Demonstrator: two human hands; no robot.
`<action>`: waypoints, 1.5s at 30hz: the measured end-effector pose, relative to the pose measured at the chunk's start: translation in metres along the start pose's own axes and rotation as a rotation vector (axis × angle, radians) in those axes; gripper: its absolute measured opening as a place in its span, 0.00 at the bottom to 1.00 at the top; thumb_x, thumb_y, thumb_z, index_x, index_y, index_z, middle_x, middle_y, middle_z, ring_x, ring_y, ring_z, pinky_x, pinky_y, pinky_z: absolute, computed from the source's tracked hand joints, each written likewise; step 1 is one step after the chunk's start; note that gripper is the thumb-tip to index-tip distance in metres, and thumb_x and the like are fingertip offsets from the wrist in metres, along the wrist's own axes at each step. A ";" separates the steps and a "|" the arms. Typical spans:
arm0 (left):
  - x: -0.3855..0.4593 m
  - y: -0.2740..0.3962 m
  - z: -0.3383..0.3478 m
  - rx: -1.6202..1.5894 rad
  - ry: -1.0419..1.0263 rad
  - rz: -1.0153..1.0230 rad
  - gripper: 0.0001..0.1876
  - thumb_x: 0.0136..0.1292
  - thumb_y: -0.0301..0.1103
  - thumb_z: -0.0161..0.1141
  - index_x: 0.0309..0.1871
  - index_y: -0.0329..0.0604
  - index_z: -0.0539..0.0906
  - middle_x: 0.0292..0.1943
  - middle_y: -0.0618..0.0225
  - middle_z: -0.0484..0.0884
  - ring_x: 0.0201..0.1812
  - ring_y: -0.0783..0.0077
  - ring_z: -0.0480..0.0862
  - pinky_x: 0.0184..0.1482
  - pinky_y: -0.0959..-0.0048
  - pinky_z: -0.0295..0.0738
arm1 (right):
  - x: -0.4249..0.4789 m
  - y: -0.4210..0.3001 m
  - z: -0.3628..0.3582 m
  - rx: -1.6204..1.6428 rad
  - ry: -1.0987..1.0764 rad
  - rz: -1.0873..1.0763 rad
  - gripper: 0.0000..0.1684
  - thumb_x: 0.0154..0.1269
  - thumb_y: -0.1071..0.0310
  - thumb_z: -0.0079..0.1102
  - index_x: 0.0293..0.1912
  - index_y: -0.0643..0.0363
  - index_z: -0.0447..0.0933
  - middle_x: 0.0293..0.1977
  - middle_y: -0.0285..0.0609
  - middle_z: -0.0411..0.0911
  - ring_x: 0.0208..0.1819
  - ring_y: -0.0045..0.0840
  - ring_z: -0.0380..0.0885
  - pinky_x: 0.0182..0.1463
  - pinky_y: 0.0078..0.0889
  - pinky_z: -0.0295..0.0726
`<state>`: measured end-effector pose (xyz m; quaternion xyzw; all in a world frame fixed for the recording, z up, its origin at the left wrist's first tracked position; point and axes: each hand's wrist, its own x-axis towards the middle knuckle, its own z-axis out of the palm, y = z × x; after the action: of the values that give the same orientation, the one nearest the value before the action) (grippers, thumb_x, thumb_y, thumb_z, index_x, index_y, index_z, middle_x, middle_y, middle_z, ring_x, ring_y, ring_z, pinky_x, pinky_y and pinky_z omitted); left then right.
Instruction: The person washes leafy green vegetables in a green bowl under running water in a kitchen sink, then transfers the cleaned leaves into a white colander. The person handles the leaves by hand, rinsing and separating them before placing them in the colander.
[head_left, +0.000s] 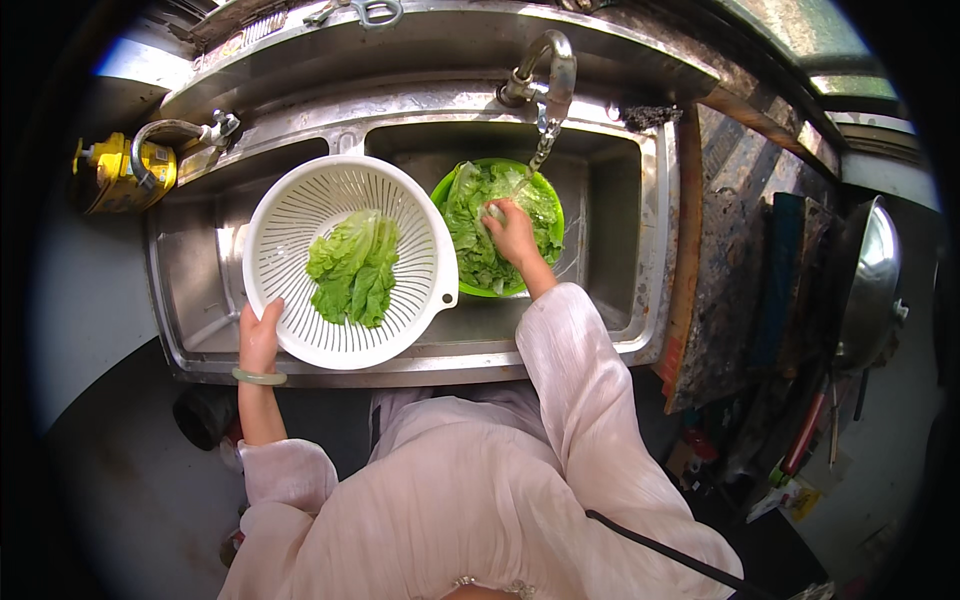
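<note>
My left hand (260, 336) grips the near left rim of a white plastic colander (345, 169), thumb over the edge. A few green lettuce leaves (354, 270) lie on the colander's slotted bottom. My right hand (513, 234) reaches into a bright green plastic basin (472, 291) in the right sink bowl, its fingers closed around the pale stem of a lettuce leaf (493, 216). More lettuce (469, 247) fills the basin. Water runs from the curved metal faucet (561, 71) onto the leaves just beyond that hand.
The colander overlaps the divider of the stainless steel double sink (649, 247). A yellow pump bottle (124, 171) stands at the far left beside a small hose tap (219, 131). Grey-handled scissors (377, 11) lie on the back ledge. A metal pot lid (870, 285) stands at right.
</note>
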<state>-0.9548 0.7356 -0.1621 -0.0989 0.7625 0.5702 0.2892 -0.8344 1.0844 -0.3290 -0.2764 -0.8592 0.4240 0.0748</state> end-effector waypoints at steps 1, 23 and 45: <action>0.000 0.001 0.002 -0.002 0.002 -0.002 0.17 0.59 0.25 0.49 0.51 0.27 0.69 0.45 0.57 0.77 0.43 0.70 0.77 0.46 0.74 0.71 | 0.001 -0.001 0.001 0.001 -0.016 0.072 0.12 0.48 0.68 0.62 0.35 0.61 0.76 0.32 0.50 0.75 0.35 0.41 0.74 0.40 0.32 0.72; 0.008 -0.005 -0.005 0.440 0.121 0.363 0.23 0.57 0.21 0.50 0.57 0.32 0.62 0.49 0.54 0.74 0.46 0.66 0.76 0.50 0.73 0.69 | 0.027 -0.002 -0.045 1.182 -0.155 0.464 0.08 0.60 0.73 0.52 0.41 0.61 0.72 0.35 0.34 0.75 0.38 0.17 0.72 0.45 0.21 0.70; -0.049 0.064 -0.010 0.814 -0.449 -0.087 0.32 0.44 0.30 0.66 0.55 0.40 0.65 0.38 0.56 0.78 0.26 0.71 0.80 0.28 0.76 0.73 | 0.044 -0.012 -0.061 0.900 -0.086 0.408 0.05 0.56 0.72 0.57 0.35 0.59 0.73 0.29 0.28 0.72 0.30 0.10 0.67 0.36 0.14 0.67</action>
<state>-0.9490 0.7383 -0.0806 0.1164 0.8380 0.2191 0.4860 -0.8542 1.1440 -0.2863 -0.3612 -0.5215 0.7701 0.0667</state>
